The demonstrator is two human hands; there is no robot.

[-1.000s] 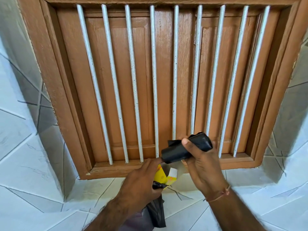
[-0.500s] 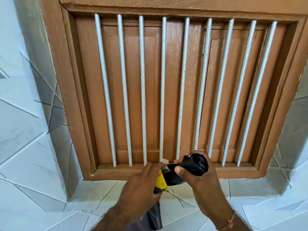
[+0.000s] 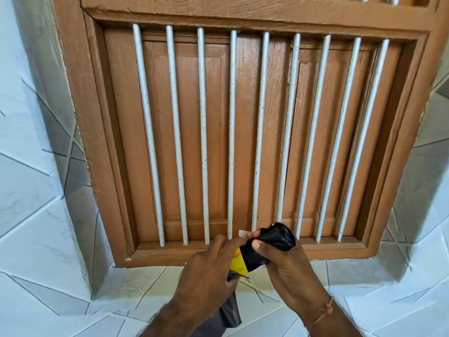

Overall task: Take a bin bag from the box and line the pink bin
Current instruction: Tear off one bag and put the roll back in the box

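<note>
My left hand point(image 3: 206, 271) grips a small yellow box point(image 3: 238, 263) and a loose black bin bag point(image 3: 229, 312) that hangs down below the wrist. My right hand point(image 3: 286, 271) is closed around a black roll of bin bags point(image 3: 274, 239), whose lower end sits in the mouth of the box. The box's white flap point(image 3: 242, 233) sticks up between my two thumbs. Both hands are held just in front of the window sill. The pink bin is not in view.
A brown wooden window frame point(image 3: 104, 142) with closed shutters fills the view behind several white vertical bars point(image 3: 232, 132). A white tiled ledge point(image 3: 121, 288) runs beneath it, with tiled walls point(image 3: 31, 190) on both sides.
The view has tilted upward, so both hands sit lower in frame. My right hand has brought the black roll down from above the box until its end meets the box opening.
</note>
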